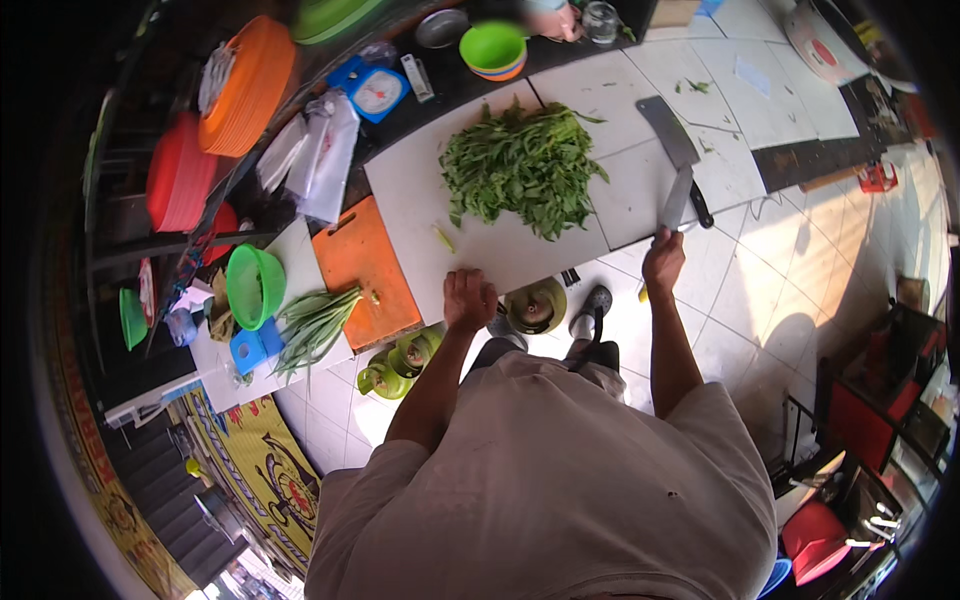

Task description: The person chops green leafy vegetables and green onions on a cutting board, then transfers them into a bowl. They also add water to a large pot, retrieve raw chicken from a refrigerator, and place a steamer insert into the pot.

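Note:
My right hand [664, 260] grips a knife [677, 199] just off the counter's front edge. Its blade points away from me, and a bit of yellow handle shows below the fist. Beyond the blade tip a cleaver [666, 129] with a black handle lies on the white-tiled counter [634, 176]; whether the two blades touch cannot be told. My left hand [469, 298] rests at the front edge with fingers curled, and nothing shows in it. Between the hands, farther back, sits a large heap of leafy greens [521, 169]. A short pale stem piece [444, 238] lies nearer my left hand.
Left are an orange cutting board [367, 262], long green leaves [319, 322] and a green basket [256, 281]. A blue kitchen scale [375, 94] and stacked bowls [493, 49] stand behind. Gas cylinders [390, 375] sit under the counter. A large pot [825, 45] stands far right.

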### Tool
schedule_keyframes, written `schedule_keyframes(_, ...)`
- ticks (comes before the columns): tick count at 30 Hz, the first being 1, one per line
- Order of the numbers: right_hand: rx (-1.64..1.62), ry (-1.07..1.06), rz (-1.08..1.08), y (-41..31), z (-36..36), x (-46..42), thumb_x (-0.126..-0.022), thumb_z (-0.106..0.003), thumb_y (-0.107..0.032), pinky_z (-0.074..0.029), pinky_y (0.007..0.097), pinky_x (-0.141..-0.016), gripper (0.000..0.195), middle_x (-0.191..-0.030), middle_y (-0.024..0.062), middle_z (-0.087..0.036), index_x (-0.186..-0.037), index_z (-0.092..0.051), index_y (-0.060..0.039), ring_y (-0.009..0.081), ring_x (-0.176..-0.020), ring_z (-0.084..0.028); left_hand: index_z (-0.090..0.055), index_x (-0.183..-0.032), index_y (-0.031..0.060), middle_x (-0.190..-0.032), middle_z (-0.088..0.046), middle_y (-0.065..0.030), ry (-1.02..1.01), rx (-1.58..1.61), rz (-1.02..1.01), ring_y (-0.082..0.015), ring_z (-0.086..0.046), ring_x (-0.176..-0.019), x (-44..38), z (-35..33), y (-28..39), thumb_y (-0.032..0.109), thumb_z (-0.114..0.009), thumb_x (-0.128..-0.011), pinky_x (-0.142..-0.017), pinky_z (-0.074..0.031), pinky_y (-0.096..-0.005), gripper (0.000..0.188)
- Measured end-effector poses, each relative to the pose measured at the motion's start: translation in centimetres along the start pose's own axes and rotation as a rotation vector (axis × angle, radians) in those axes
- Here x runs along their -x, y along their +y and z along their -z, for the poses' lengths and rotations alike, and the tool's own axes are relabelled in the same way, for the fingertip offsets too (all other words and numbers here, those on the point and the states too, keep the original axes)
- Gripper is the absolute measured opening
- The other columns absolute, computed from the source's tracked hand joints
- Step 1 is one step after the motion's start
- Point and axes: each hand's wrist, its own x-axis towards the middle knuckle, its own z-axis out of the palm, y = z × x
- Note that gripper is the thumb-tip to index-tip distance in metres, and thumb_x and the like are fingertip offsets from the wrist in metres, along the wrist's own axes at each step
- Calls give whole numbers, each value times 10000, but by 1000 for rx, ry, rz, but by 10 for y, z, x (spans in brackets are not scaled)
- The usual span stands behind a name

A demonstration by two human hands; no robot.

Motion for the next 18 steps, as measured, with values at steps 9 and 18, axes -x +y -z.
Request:
schedule_keyframes(9,-89,-230,3,-20,-9,116,-1044,-382,-311,-437,475,-618,367,-713,196,-569,-886,-483,5,389,-655,-568,-588,-983,58,-982,-564,-145,-38,203,58,-337,-530,-974,8,23,-12,203,-639,-782,-849,-455,-461,254)
schedule_keyframes(18,-32,-380,60,-71,-86,256,-993,-429,-263,-420,549,-667,329,-778,312,-565,-879,-504,36,518,-780,-570,-538,-1055,35,-960,-564,-158,36,210,-240,-359,-536,-923,1,30,-53,79,-593,-825,-827,-438,-476,240)
